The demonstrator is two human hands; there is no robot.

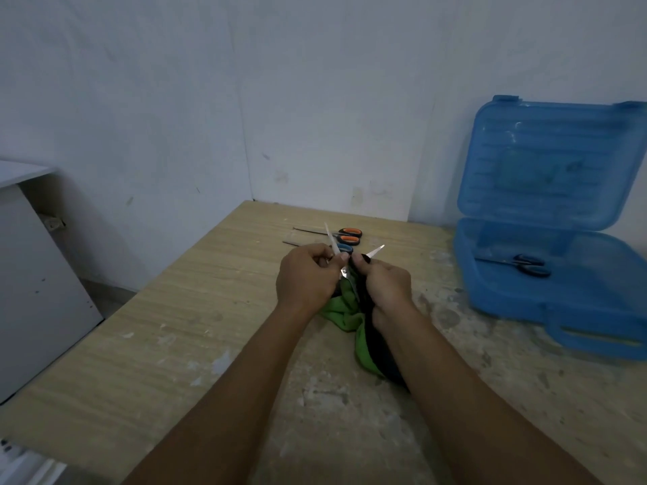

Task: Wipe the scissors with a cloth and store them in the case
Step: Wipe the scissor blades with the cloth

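Left of the open blue case, above the counter, the left hand pinches the scissors near the pivot, blades spread in a V. The right hand grips the cloth around 1 blade. Best to draw the cloth from pivot to tip along the blade's back, fingers off the edge, then wipe blade 2.

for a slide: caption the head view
Left hand holds open scissors, right hand wipes with green cloth; blue case open.
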